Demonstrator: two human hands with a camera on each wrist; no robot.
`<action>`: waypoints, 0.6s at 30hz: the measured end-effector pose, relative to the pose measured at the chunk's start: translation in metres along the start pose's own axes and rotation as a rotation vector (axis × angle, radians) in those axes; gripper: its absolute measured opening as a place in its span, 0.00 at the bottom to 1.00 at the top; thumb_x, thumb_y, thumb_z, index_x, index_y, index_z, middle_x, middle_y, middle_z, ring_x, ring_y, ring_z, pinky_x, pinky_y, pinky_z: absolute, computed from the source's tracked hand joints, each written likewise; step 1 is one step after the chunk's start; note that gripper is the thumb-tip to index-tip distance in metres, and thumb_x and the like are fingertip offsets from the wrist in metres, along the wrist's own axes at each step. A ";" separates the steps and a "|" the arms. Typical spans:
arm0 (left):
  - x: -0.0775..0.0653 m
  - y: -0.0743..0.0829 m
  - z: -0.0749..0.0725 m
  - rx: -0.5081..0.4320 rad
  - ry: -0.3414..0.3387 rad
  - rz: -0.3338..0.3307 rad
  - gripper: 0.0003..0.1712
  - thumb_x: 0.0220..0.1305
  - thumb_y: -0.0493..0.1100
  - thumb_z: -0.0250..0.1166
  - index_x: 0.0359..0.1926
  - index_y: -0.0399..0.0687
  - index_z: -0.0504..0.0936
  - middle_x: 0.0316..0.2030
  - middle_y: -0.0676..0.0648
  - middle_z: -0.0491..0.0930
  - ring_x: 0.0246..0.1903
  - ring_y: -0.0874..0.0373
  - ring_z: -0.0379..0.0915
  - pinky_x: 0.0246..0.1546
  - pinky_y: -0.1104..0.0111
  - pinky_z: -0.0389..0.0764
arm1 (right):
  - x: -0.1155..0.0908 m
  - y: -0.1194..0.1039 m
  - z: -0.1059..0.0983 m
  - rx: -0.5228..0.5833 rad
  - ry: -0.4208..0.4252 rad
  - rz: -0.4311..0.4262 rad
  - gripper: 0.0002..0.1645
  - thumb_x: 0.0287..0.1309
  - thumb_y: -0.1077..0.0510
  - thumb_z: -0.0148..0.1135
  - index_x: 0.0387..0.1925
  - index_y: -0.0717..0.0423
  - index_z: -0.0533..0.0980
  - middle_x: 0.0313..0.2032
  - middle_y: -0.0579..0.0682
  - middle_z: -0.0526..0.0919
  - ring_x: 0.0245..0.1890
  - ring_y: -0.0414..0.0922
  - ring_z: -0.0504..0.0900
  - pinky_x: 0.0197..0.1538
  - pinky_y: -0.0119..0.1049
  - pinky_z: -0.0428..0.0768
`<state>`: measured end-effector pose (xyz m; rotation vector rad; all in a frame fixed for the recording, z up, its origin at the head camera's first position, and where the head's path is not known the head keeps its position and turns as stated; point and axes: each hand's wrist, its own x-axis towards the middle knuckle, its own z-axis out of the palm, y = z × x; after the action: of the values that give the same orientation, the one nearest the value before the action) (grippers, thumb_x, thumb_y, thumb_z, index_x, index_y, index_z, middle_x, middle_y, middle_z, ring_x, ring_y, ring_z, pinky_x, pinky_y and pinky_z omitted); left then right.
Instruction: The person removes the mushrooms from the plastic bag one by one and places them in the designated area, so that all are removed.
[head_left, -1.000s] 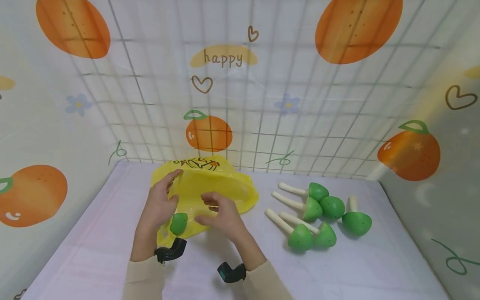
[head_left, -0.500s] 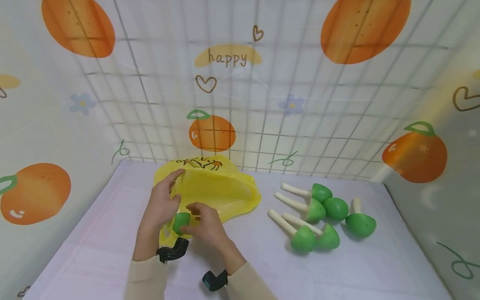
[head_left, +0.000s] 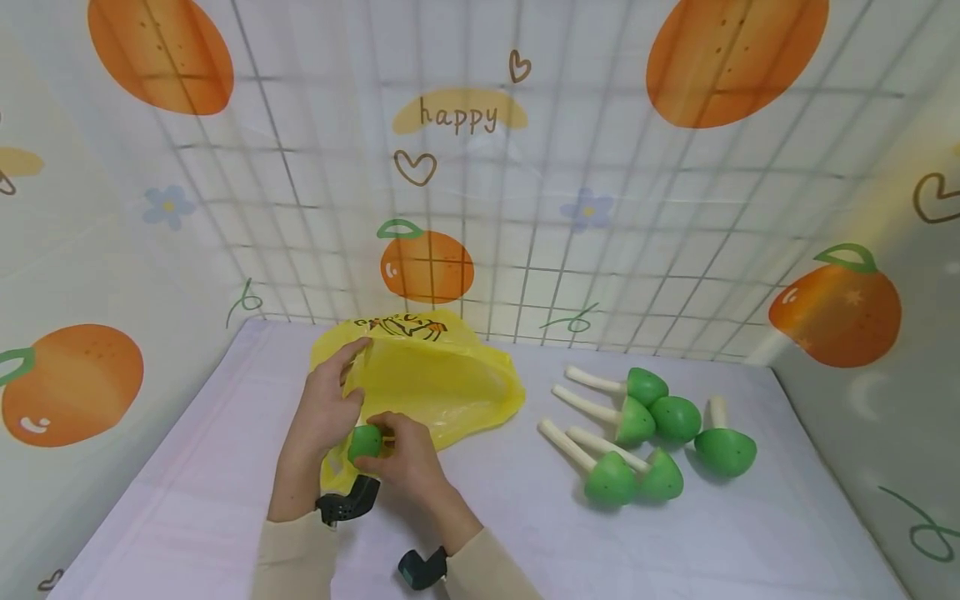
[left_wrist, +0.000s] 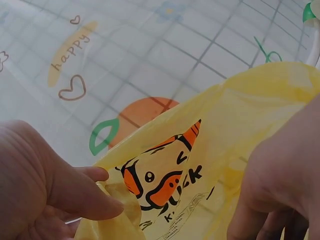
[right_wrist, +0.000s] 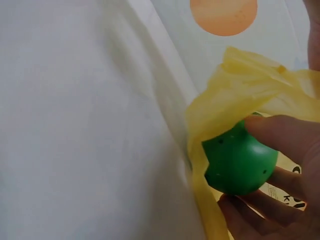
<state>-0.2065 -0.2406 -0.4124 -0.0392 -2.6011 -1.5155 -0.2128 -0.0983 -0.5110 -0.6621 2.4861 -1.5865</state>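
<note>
A yellow plastic bag [head_left: 442, 383] with a duck print lies on the table, its mouth spread wide. My left hand [head_left: 322, 412] holds the bag's left side, and the left wrist view has the thumb and a finger pinching its edge [left_wrist: 107, 220]. At the bag's lower left is a green toy mushroom [head_left: 364, 443]; only its round cap shows, and any stem is hidden. Fingers and thumb of my right hand [head_left: 412, 458] curl round this cap [right_wrist: 242, 162]. Yellow plastic partly covers the cap in the right wrist view.
Several more green-capped toy mushrooms [head_left: 610, 478] with white stems lie in a group right of the bag. One [head_left: 725, 452] sits at the group's right end. A printed curtain over a wire grid [head_left: 510, 208] closes the back of the table [head_left: 570, 550].
My right hand has moved left and down to the green toy mushroom and now grips its cap. The left hand stays on the bag. The whole view has shifted slightly.
</note>
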 end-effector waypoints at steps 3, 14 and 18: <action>0.001 -0.001 0.001 -0.003 -0.001 0.001 0.41 0.66 0.21 0.53 0.79 0.44 0.65 0.78 0.41 0.61 0.77 0.38 0.57 0.75 0.46 0.63 | 0.000 0.003 0.003 -0.002 0.011 -0.006 0.28 0.53 0.59 0.82 0.54 0.61 0.82 0.47 0.49 0.86 0.44 0.42 0.83 0.53 0.35 0.86; 0.001 -0.004 0.003 0.004 0.001 0.005 0.41 0.66 0.21 0.54 0.79 0.44 0.65 0.78 0.41 0.62 0.76 0.38 0.57 0.75 0.46 0.62 | -0.002 0.004 0.005 -0.003 0.035 0.005 0.27 0.53 0.59 0.82 0.53 0.60 0.82 0.46 0.48 0.85 0.44 0.42 0.83 0.53 0.35 0.86; 0.001 -0.006 0.002 0.012 0.002 0.013 0.41 0.66 0.21 0.53 0.79 0.44 0.65 0.79 0.42 0.62 0.76 0.38 0.57 0.75 0.46 0.62 | -0.003 0.003 0.003 0.009 0.038 0.001 0.28 0.53 0.59 0.83 0.54 0.60 0.82 0.46 0.48 0.85 0.45 0.42 0.83 0.53 0.34 0.86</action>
<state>-0.2084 -0.2418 -0.4186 -0.0531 -2.6039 -1.4947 -0.2100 -0.0981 -0.5155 -0.6352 2.5045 -1.6240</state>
